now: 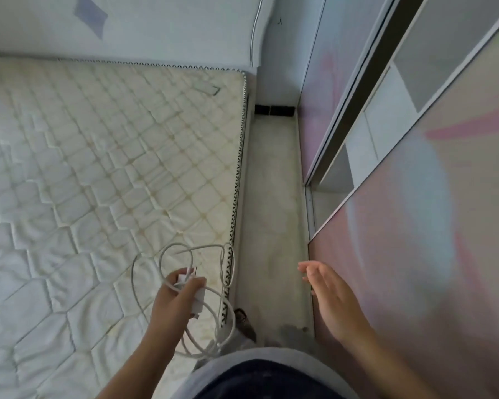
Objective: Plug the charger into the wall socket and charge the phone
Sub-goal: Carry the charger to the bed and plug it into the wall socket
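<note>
- Bed: a bare quilted mattress (98,168) fills the left and centre of the view. The fabric is off-white with yellowish staining along the stitched lines. A black-and-white patterned trim runs along its right edge.
- Headboard (156,30): pale and padded, it stands against the far end of the mattress.
- Floor (271,197): a narrow strip of light floor lies between the bed and the wardrobe. It looks dusty, with a dark smudge near the person's feet.
- Wardrobe (415,197): sliding doors with a pastel pink and blue pattern line the right side. One door stands part open, showing light shelving inside.
- Far wall: a dark strip (274,110) sits low at the end of the floor gap; its nature cannot be told.
- Left hand (175,300): closed around a white charger (195,295) over the near right corner of the mattress. The white cable (167,254) loops loosely above and below the hand.
- Right hand (329,295): open, fingers extended, holding nothing, over the floor gap just beside the wardrobe door.
- Phone and wall socket: not identifiable in view.
</note>
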A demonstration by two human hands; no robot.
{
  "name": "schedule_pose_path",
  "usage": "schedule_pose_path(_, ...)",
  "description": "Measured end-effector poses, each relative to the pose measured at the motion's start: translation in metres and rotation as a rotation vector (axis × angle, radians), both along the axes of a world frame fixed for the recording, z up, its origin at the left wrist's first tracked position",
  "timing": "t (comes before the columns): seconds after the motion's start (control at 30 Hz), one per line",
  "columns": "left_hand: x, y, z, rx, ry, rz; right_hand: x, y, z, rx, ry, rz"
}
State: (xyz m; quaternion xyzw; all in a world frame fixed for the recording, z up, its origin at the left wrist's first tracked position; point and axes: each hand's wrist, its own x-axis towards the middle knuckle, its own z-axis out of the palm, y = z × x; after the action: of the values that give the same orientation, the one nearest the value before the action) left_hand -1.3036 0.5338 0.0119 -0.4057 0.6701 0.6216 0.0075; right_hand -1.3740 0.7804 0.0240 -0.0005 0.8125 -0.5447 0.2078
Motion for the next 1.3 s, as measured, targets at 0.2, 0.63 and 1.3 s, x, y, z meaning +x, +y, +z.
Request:
schedule_pose_path(0.2, -0.080, -0.050, 0.003, -0.005, -0.034, 0.031, -0.077, -0.038, -0.003, 0.009, -0.021, -0.053)
schedule_pose_path(0.63, -0.350, -0.078, -0.014, 0.028, -0.042, 0.067, -0.356, -0.068, -0.009, 0.058, 0.016, -0.005)
schedule_pose_path(1.3, -0.777, -0.151, 0.003, -0.024, 0.012, -0.059, -0.774, -0.138, -0.001, 0.040, 0.078, -0.066)
